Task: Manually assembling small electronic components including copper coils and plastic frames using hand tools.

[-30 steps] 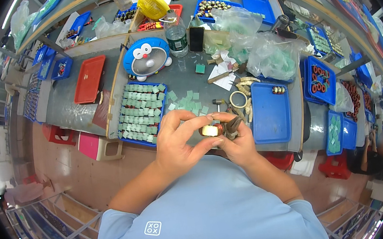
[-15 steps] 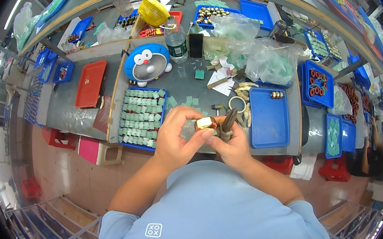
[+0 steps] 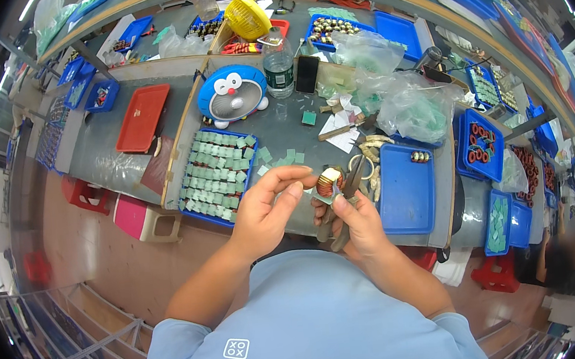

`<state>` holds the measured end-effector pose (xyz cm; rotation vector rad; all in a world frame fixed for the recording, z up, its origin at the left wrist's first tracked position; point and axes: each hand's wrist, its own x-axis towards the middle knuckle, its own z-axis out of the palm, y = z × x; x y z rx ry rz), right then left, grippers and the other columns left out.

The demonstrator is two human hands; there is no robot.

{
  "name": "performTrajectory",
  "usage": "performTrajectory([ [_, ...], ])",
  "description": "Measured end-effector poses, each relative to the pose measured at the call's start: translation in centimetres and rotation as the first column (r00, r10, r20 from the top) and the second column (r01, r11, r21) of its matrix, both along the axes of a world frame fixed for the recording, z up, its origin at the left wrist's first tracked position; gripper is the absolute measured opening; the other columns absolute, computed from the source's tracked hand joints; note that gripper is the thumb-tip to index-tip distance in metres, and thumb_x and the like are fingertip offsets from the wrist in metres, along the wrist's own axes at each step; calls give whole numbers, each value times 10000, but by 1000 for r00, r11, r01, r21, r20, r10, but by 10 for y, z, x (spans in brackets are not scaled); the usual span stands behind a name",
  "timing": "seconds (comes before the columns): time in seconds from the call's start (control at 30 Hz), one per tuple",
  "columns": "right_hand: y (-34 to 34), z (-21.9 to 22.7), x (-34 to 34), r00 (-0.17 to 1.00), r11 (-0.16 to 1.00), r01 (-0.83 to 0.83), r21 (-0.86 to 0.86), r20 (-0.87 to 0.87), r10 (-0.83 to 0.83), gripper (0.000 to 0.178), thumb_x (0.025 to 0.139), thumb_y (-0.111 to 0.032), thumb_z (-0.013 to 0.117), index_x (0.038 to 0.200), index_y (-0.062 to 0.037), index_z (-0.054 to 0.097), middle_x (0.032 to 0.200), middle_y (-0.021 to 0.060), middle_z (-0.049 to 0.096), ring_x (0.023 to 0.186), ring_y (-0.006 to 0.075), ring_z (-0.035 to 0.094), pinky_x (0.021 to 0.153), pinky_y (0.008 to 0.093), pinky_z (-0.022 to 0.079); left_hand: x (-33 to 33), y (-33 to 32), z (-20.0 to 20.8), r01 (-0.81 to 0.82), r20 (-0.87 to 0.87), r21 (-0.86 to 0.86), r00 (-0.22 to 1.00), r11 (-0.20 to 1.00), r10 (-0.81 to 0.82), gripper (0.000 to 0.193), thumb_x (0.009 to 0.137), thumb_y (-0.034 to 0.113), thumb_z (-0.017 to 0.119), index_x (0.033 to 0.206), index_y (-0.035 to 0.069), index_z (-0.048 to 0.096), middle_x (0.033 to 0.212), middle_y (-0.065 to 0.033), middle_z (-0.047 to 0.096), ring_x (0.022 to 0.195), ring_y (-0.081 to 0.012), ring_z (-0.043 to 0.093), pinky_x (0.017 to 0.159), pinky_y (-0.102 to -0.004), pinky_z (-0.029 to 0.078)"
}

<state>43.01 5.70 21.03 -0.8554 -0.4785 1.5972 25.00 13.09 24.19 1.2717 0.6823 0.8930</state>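
In front of my body, my right hand (image 3: 356, 220) is closed around a pair of dark-jawed pliers (image 3: 351, 181), jaws pointing up and away. The same hand's fingers support a small copper-wound coil (image 3: 328, 183) with a pale yellow-white block on top, just left of the pliers. A bit of green sheet seems to sit under the coil. My left hand (image 3: 267, 208) is beside the coil, its index finger stretched toward it and the thumb slightly apart. Nothing shows between those left fingers. Part of the right fingers is hidden behind the coil and pliers.
A blue tray of coils with green squares (image 3: 217, 176) stands at left. A blue tray (image 3: 404, 192) at right holds a few coils. Beyond are a blue cartoon-faced fan (image 3: 233, 97), a water bottle (image 3: 278, 68), a phone (image 3: 306, 74) and plastic bags (image 3: 416, 106).
My left hand has let go of the coil and drawn slightly left. The coil now rests in my right hand, turned so its copper winding shows. The pliers have tilted.
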Motion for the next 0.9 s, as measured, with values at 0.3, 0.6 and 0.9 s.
performTrajectory([
  [0.3, 1, -14, 17, 870, 971, -167, 170, -438, 226, 467, 1041, -360, 559, 1370, -30, 525, 1159, 146, 661, 1000, 214, 656, 863, 441, 517, 5, 1, 4, 26, 20, 42, 999, 999, -26, 263, 1046, 59, 502, 1288, -19, 568, 1210, -142, 687, 1145, -176, 629, 1001, -346, 493],
  [0.6, 3, -19, 16, 847, 950, -152, 274, -459, 268, 497, 1044, -380, 527, 1361, 3, 510, 1140, 133, 649, 987, 223, 647, 869, 432, 506, 14, 0, 29, 177, -88, -79, 979, 981, -183, 399, 1010, 136, 614, 1375, -10, 546, 1296, -126, 633, 1180, -183, 607, 1035, -349, 470],
  [0.9, 1, -5, 5, 972, 981, 194, 26, 127, -196, 391, 932, -100, 749, 1275, -48, 568, 1087, 34, 659, 959, 113, 632, 855, 296, 532, 18, 10, -8, 157, -109, 97, 983, 983, -146, 467, 1013, 182, 633, 1422, -17, 526, 1330, -113, 628, 1242, -189, 575, 1077, -359, 431],
])
